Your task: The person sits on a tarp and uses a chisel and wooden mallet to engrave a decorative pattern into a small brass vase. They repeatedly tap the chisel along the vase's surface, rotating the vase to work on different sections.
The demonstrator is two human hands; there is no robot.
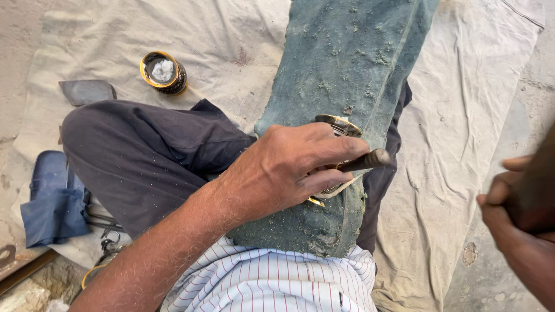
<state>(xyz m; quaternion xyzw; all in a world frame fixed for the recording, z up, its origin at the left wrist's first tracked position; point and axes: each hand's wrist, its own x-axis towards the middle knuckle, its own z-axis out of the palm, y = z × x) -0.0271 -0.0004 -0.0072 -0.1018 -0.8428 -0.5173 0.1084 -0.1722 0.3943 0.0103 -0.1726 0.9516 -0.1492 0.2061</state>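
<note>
Our left hand clenches a dark rod-like tool, pressing a gold-rimmed ring onto the green padded board across our lap. Our right hand grips something dark at the frame's right edge.

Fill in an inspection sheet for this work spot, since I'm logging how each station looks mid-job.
Surface: pale cloth spread on a dusty floor; the person sits on it with a gritty green pad over one leg.
Job's things: gold-rimmed round piece on the pad, under the left hand; dark rod in that hand's fingers.
Clutter: small gold-rimmed cup with white stuff inside, grey flat piece, blue folded cloth, metal tools beside it.
Grippers: left hand closed around the rod; right hand at the frame edge, wrapped on a dark object, only partly seen.
Cables: nothing seen.
Surroundings: bare gritty ground.
</note>
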